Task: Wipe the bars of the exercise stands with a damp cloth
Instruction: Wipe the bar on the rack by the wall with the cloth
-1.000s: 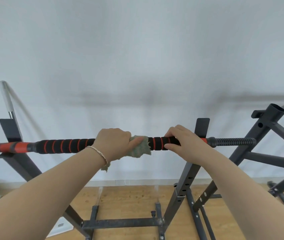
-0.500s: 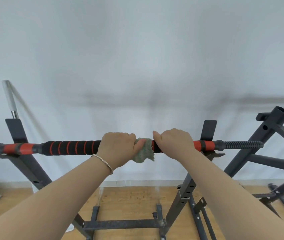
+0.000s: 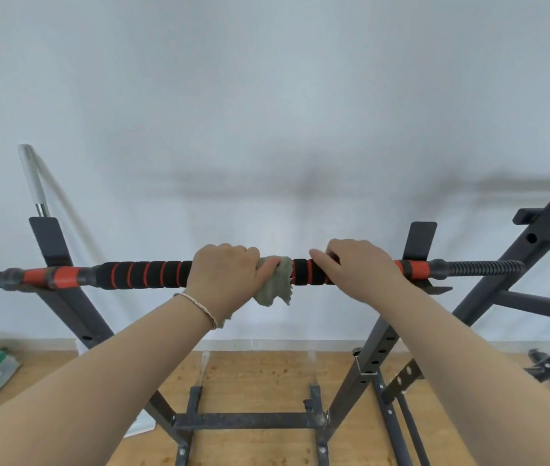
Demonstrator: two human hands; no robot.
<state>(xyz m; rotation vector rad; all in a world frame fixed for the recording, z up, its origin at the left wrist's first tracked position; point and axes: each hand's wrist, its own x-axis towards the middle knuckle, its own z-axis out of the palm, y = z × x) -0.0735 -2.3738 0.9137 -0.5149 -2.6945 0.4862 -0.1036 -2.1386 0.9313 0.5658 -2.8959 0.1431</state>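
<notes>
Head view: the green cloth (image 3: 275,285) is wrapped round the foam-padded bar (image 3: 146,274) and clenched there by the left hand (image 3: 226,277). The bar, laid across the dark stand (image 3: 379,348), is grasped just beside the cloth by the right hand (image 3: 357,269), fingers (image 3: 320,255) curled over it.
</notes>
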